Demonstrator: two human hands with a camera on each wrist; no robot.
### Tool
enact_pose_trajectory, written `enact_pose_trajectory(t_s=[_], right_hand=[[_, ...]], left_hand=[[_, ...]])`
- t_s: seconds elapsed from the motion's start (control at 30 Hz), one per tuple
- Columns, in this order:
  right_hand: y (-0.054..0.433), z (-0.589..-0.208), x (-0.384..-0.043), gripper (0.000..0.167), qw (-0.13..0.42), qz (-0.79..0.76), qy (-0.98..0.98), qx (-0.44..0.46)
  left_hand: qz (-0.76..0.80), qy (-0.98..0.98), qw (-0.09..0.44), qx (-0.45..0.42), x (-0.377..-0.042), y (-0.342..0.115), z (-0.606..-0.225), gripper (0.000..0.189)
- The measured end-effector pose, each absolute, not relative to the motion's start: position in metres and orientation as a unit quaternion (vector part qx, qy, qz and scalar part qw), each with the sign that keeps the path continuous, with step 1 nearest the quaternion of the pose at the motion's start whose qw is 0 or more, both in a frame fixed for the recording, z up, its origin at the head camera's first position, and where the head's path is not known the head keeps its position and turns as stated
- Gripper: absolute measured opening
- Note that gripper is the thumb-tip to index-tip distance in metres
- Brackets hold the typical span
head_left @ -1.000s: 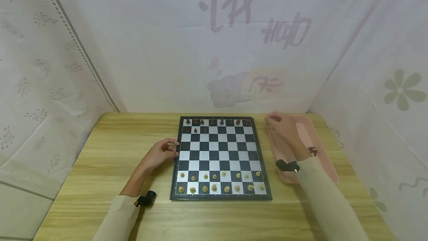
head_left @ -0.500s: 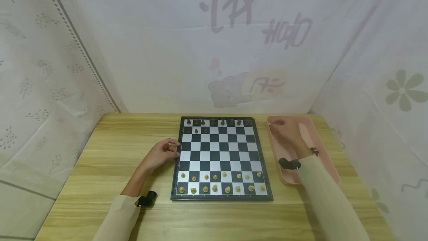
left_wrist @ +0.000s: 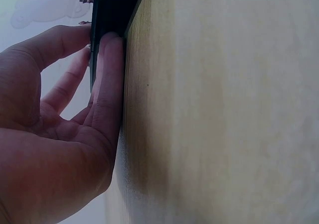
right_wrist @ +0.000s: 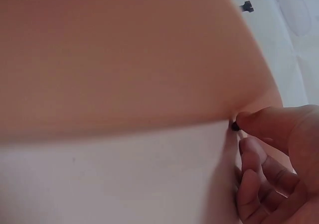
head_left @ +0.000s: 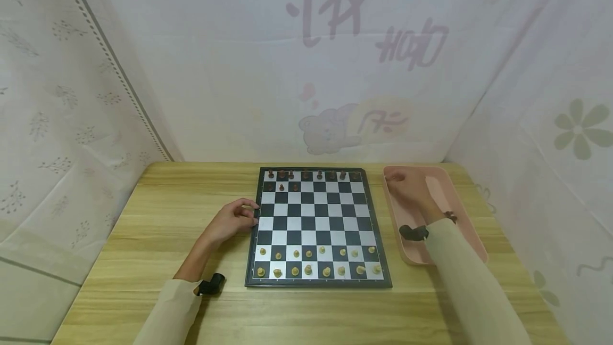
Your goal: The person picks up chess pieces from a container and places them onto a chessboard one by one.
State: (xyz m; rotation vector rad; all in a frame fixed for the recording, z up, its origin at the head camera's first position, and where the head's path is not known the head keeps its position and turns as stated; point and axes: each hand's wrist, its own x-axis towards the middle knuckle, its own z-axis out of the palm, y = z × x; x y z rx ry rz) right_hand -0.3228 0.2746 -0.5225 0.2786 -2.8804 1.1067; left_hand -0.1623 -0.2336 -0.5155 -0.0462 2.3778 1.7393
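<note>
The chessboard [head_left: 313, 222] lies on the table, with pale chess pieces [head_left: 308, 269] along its near two rows and dark red chess pieces [head_left: 306, 174] at the far end. My left hand [head_left: 234, 218] rests against the board's left edge; in the left wrist view its fingers [left_wrist: 110, 84] are loosely bent and touch the dark edge [left_wrist: 113, 10]. My right hand [head_left: 413, 188] is inside the far left corner of the pink tray [head_left: 457, 198]. In the right wrist view, its thumb and a finger pinch a small dark chess piece [right_wrist: 235, 126], mostly hidden by the fingertips.
More dark red chess pieces [head_left: 450, 216] lie in the tray by the right sleeve, partly covered. The wooden table [head_left: 191, 185] meets a patterned cloth [head_left: 230, 95] at its back, with cloth on both sides too.
My right hand has gone from above the tray's far left corner down into it. My left hand still rests against the board. The board's pieces look unchanged.
</note>
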Motion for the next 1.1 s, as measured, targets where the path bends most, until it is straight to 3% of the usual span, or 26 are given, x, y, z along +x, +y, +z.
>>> enact_pose_trajectory(t_s=[0.27, 0.8, 1.1], right_hand=[[0.281, -0.521, -0.318, 0.029, -0.025, 0.36, -0.932, 0.032], [0.291, -0.519, -0.307, 0.045, -0.039, 0.397, -0.917, 0.0], [0.294, -0.524, -0.31, 0.033, -0.044, 0.432, -0.901, -0.021]], left_hand=[[0.588, 0.803, 0.094, -0.013, -0.161, -0.233, -0.515, 0.037], [0.581, 0.809, 0.093, -0.011, -0.161, -0.234, -0.516, 0.035], [0.583, 0.806, 0.095, -0.015, -0.162, -0.233, -0.517, 0.036]])
